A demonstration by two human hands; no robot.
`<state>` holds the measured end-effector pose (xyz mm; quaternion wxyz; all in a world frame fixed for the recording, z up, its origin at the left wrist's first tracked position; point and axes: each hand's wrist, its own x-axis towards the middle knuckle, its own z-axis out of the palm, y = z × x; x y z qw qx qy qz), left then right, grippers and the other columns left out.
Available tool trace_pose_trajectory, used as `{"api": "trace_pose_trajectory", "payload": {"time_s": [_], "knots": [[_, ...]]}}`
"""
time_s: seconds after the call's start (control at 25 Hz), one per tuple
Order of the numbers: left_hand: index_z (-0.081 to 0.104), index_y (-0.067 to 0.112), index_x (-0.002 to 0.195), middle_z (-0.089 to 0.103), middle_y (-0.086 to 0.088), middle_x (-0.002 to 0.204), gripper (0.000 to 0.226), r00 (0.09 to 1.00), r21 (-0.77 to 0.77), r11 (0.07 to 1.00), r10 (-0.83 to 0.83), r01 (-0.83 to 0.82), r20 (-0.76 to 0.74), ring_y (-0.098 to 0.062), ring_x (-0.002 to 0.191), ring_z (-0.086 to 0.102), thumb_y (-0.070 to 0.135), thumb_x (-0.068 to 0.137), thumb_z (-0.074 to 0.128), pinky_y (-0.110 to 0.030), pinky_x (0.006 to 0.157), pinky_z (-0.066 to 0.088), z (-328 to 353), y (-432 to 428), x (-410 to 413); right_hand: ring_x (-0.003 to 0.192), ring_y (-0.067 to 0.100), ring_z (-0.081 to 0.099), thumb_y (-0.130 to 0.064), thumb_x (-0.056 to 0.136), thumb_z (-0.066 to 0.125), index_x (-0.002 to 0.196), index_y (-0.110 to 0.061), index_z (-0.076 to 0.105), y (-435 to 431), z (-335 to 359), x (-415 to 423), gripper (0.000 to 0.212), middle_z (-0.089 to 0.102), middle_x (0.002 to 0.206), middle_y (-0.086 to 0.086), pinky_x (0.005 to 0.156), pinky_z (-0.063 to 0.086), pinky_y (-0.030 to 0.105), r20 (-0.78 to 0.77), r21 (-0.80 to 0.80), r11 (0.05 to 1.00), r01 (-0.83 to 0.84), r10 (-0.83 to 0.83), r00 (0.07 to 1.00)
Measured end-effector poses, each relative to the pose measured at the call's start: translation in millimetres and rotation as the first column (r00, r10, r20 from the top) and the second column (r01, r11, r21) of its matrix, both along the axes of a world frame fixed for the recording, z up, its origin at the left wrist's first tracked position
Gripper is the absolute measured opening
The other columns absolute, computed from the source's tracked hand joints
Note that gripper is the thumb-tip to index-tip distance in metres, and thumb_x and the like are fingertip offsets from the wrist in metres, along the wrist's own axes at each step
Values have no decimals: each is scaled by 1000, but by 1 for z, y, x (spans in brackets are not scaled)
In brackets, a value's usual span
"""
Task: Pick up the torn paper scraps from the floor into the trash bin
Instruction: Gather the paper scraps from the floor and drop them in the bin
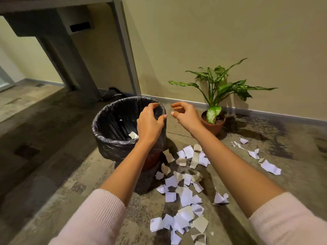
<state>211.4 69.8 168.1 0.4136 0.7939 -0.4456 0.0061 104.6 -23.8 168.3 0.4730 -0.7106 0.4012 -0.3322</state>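
Observation:
A round trash bin [106,128] lined with a black plastic bag stands on the floor ahead, with a white scrap [133,135] lying inside it. My left hand [149,121] hovers over the bin's right rim, fingers spread and curled, holding nothing. Just right of the bin, my right hand [185,114] hangs in the air, fingers loosely apart and empty. Several torn white and tan paper scraps [184,197] lie scattered on the floor below my forearms. More scraps [269,167] lie further right.
A potted plant [213,121] in a terracotta pot stands by the wall, right of the bin. A grey desk leg [127,50] and a dark bag [113,94] are behind the bin. The floor is mottled carpet.

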Motion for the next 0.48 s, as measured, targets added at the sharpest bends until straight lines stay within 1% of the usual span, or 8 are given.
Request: {"api": "trace_pose_trajectory", "payload": {"time_s": [0.04, 0.08, 0.2, 0.24, 0.32, 0.4, 0.48], "knots": [[54, 20, 126, 62, -1, 124, 48, 999, 3, 999, -48, 48, 15, -21, 116, 57, 37, 84, 70, -46, 97, 47, -5, -5, -16, 103, 21, 62, -20, 84, 70, 110, -21, 66, -2, -7, -17, 27, 66, 113, 5, 89, 55, 45, -36, 9, 1000, 18, -18, 999], [55, 21, 126, 62, -1, 124, 47, 995, 17, 995, -102, 102, 15, -21, 117, 57, 35, 84, 69, -46, 97, 46, -12, -11, -35, 104, 21, 62, -22, 81, 73, 112, -21, 65, -4, -16, -38, 31, 65, 115, 5, 89, 54, 44, -72, 22, 999, 39, -38, 997], [55, 21, 126, 60, -1, 127, 44, 970, 95, 966, -243, 242, -7, -21, 121, 54, 29, 85, 68, -44, 100, 45, -45, -27, -84, 102, 17, 58, -26, 79, 77, 116, -20, 64, -7, -49, -93, 40, 62, 111, 3, 85, 49, 32, -202, 40, 994, 100, -90, 975], [55, 20, 127, 60, -2, 128, 45, 958, 131, 950, -287, 285, -2, -22, 121, 54, 28, 85, 68, -43, 100, 45, -59, -31, -98, 101, 18, 58, -25, 78, 77, 116, -19, 63, -8, -64, -109, 41, 62, 111, 4, 83, 48, 30, -233, 62, 991, 119, -101, 967], [54, 20, 129, 60, -4, 129, 47, 926, 220, 903, -379, 369, -1, -24, 119, 55, 30, 85, 69, -43, 97, 46, -92, -38, -126, 99, 22, 58, -24, 75, 79, 117, -18, 60, -10, -94, -142, 46, 60, 112, 6, 82, 50, 35, -304, 129, 978, 161, -116, 946], [53, 19, 130, 59, -6, 130, 52, 890, 322, 835, -452, 445, -58, -27, 120, 54, 34, 83, 70, -45, 95, 46, -128, -41, -148, 107, 25, 57, -24, 72, 81, 118, -17, 60, -12, -128, -174, 52, 61, 117, 9, 92, 50, 41, -403, 143, 966, 216, -143, 904], [52, 16, 130, 58, -11, 129, 61, 849, 432, 742, -515, 512, -122, -30, 121, 52, 38, 78, 74, -43, 96, 45, -165, -44, -166, 115, 31, 54, -22, 73, 77, 121, -18, 59, -13, -164, -209, 51, 60, 123, 12, 96, 48, 43, -521, 130, 954, 269, -165, 837]]}}
